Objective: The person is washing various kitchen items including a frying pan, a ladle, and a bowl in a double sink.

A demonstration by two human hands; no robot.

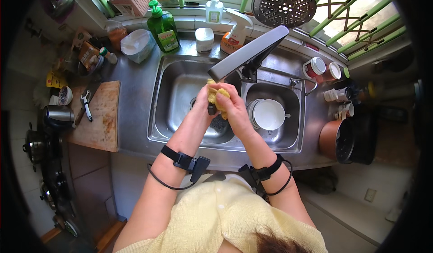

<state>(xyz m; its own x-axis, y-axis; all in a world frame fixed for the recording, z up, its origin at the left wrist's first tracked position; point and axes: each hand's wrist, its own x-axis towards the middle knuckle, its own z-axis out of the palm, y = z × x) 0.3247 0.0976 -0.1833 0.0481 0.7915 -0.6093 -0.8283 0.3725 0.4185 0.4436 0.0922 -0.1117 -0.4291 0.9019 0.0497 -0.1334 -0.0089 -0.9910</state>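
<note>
Over the left sink basin point(176, 87) my two hands meet below the grey tap point(250, 53). A yellow cloth point(223, 93) is bunched between them, gripped by my right hand point(235, 106). My left hand point(202, 101) is closed around a utensil with a dark handle point(211, 109); the butt of that handle points down towards me. The rest of the utensil is hidden by the cloth and fingers, so its kind cannot be told. Beneath my hands, the drain and a dark scouring pad or strainer point(219, 124) partly show.
White bowls point(269, 114) stand stacked in the right basin point(287, 139). Behind the sink are a green pump bottle point(164, 31), a white tub point(204, 40) and a spray bottle point(233, 38). At left, a peeler point(87, 106) lies on a wooden cutting board point(101, 131). A copper-coloured pot point(328, 138) sits at right.
</note>
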